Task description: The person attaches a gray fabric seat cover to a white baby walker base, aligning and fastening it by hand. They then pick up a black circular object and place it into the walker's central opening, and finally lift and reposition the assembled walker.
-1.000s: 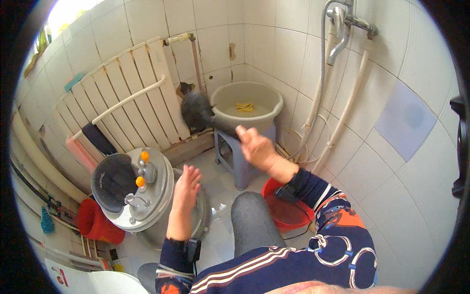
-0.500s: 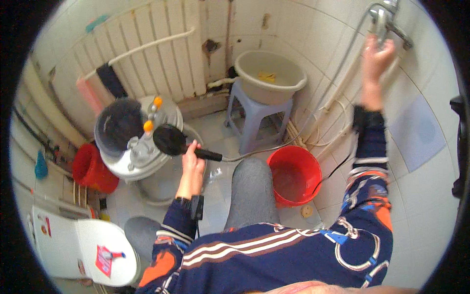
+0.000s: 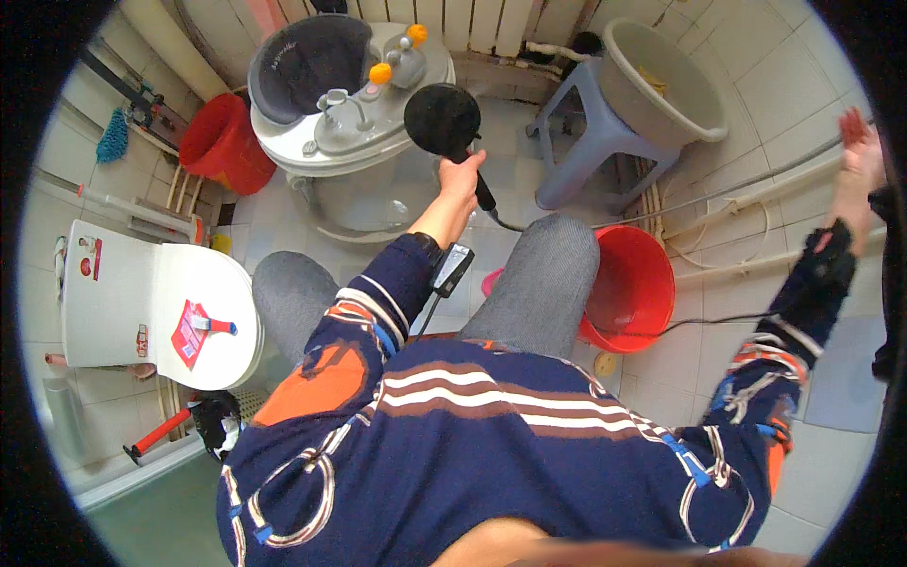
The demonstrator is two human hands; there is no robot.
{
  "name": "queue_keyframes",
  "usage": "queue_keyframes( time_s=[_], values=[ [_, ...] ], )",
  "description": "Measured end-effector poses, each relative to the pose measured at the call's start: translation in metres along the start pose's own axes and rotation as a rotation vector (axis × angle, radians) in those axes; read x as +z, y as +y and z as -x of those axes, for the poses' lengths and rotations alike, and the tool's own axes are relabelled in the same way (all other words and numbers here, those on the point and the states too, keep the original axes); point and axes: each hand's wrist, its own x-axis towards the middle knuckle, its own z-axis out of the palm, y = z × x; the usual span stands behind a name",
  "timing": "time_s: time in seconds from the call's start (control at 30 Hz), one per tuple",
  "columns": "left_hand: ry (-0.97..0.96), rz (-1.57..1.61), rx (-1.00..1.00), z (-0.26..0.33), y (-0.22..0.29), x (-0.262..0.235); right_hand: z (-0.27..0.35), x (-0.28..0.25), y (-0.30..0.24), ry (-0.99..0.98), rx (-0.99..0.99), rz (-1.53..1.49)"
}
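My left hand [image 3: 458, 184] is closed round the handle of a black shower head [image 3: 443, 119], held up in front of the baby walker [image 3: 331, 142]. The shower head's round face is turned toward the walker's grey tray and orange knobs. A hose [image 3: 737, 196] runs from the handle toward the right wall. My right hand [image 3: 858, 151] is stretched out at the far right rim, beside the tiled wall. Its fingers look extended, and I see nothing held in them; the tap is out of view.
A red bucket [image 3: 642, 283] stands by my right knee. Behind it, a blue-grey stool [image 3: 605, 142] carries a pale basin [image 3: 704, 118]. Another red bucket [image 3: 213, 142] is at the left, with a white toilet [image 3: 213, 274] below it. Pipes [image 3: 765, 197] line the right wall.
The view has tilted down and to the left. My right hand was on the wall tap's handle; now the tap is out of view. The shower head stays in my left hand.
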Motion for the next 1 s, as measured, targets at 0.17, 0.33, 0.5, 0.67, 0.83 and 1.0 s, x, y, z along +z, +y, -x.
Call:
queue_keyframes(
  time_s=[0.17,0.33,0.5,0.67,0.83,1.0],
  values=[
    [-0.052,-0.342,0.065,0.000,-0.019,-0.002,0.203,0.112,0.220,-0.803,0.055,0.810],
    [-0.336,-0.680,0.273,-0.005,-0.016,-0.001,0.367,0.212,0.363,-0.994,0.761,0.413],
    [-0.629,-0.984,0.268,-0.007,0.015,-0.015,0.390,0.234,0.418,-0.437,0.709,0.022],
    [-0.606,-1.256,0.579,0.014,0.023,-0.046,0.380,0.223,0.465,-0.262,0.656,-0.070],
    [-0.553,-1.318,0.019,0.016,0.055,-0.115,0.364,0.217,0.486,-0.173,0.689,-0.091],
    [-0.246,-1.188,-0.061,0.028,0.081,-0.178,0.358,0.220,0.494,0.016,0.840,-0.125]
  ],
)
